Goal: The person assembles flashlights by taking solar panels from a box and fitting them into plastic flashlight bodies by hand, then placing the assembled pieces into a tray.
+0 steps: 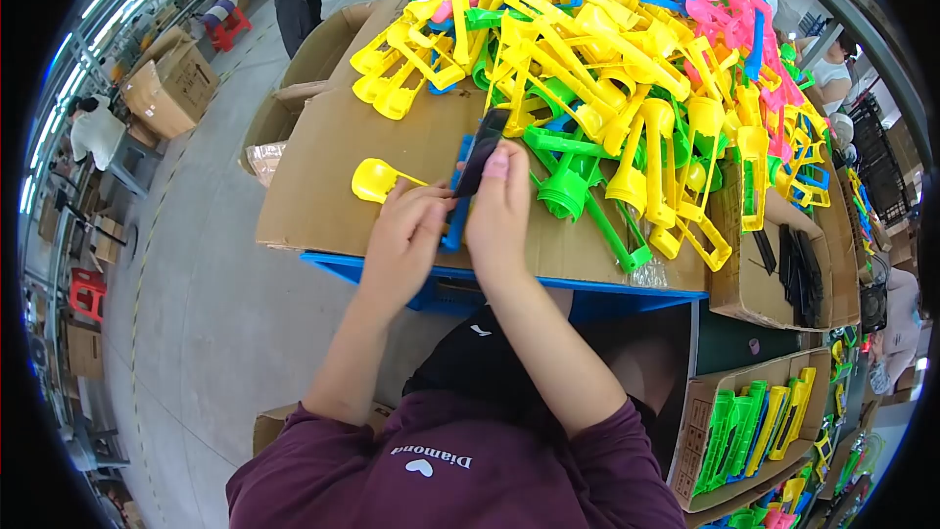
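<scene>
My right hand [501, 201] is closed with its thumb on a flat black strip [480, 155]. Behind and beneath that strip is a long blue plastic part [453, 232], partly covered by my fingers. My left hand [406, 230] has its fingers bent together at the lower end of the strip, against the blue part; its exact grip is partly hidden. Just beyond the left fingers, a yellow plastic piece [374, 180] with a rounded cup end lies on the cardboard [313, 171].
A large heap of yellow, green, blue and pink plastic parts [587, 49] covers the far side. At right, an open carton [744, 284] holds several black strips [801, 274]. Lower right, another carton [697, 431] holds green and yellow parts. Other people [98, 127] are in the background.
</scene>
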### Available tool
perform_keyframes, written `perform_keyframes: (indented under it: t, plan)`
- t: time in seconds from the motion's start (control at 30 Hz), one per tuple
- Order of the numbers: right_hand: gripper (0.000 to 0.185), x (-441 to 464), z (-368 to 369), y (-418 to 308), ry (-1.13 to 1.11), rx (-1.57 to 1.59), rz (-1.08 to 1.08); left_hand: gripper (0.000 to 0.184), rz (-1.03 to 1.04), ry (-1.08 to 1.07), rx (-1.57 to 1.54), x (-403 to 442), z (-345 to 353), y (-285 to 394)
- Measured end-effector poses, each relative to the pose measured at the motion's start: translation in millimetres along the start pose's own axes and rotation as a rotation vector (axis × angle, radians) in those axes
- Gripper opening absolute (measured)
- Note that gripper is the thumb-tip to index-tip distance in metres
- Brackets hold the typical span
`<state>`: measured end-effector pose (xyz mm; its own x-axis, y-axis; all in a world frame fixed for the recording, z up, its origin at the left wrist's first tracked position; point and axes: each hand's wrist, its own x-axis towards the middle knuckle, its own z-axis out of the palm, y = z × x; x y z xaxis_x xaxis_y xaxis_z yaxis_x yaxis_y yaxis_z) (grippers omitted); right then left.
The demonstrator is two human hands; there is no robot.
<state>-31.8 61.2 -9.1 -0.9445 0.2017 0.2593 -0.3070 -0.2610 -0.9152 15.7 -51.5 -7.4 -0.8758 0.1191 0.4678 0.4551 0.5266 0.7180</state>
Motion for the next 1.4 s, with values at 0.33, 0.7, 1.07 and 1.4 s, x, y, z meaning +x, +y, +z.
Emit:
perform_keyframes:
  t: [0.33, 0.7, 1.07, 1.4]
  plan:
    - [0.013, 23.4, -13.8, -9.2, -0.405, -0.576, -0.452, 0.041, 0.244, -0.028, 0.498, 22.1, -42.3, -15.6]
    - [0.026, 23.9, -30.9, -43.1, -0.226, -0.020, 0.243, 0.042, 0.693, -0.162, 0.589, 10.3, -42.8, 47.0]
    - [0.009, 23.9, -27.4, -10.1, -0.235, -0.645, -0.130, 0.043, 0.686, -0.417, 0.561, 26.9, -2.6, 17.0]
    - [0.010, 21.1, -24.6, 6.0, -0.163, -0.372, -0.134, 0.044, 0.586, -0.332, 0.827, 4.8, -54.0, 7.6]
